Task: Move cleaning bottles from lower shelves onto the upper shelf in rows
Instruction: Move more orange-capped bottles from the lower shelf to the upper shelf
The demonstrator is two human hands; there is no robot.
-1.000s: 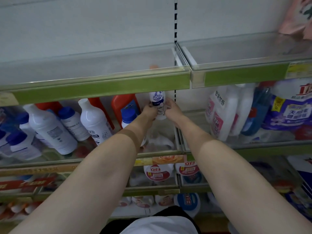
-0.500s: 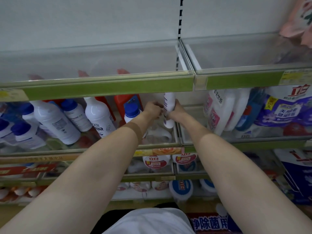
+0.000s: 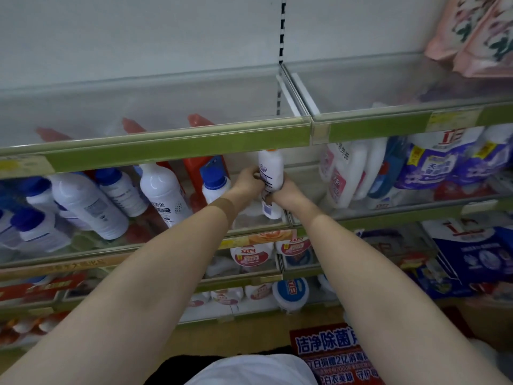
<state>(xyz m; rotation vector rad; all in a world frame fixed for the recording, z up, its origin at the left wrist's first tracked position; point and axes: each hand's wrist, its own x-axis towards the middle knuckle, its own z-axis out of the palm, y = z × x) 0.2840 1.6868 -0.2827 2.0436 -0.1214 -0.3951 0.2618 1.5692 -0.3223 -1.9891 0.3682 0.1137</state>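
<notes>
both hands are on one white bottle [image 3: 270,176] on the middle shelf, right under the green front rail [image 3: 177,151] of the upper shelf [image 3: 155,107]. the left hand [image 3: 248,180] curls its fingers round the bottle's left side and the right hand [image 3: 286,191] wraps it from the right and lower down, so it's gripped between them, roughly upright. its top is just about touching the underside of that rail, which sits straight over it.

right beside the left hand there's a blue-capped bottle [image 3: 215,183], then a tilted white bottle [image 3: 163,193] and more white ones with blue caps [image 3: 86,204] leaning further left. orange bottles [image 3: 195,168] stand behind them, their tops showing through the clear upper shelf. to the right, past a divider, white and pink detergent jugs [image 3: 344,176] and purple refill bags [image 3: 444,165]. pink floral packs [image 3: 477,31] sit on the upper shelf at far right.
</notes>
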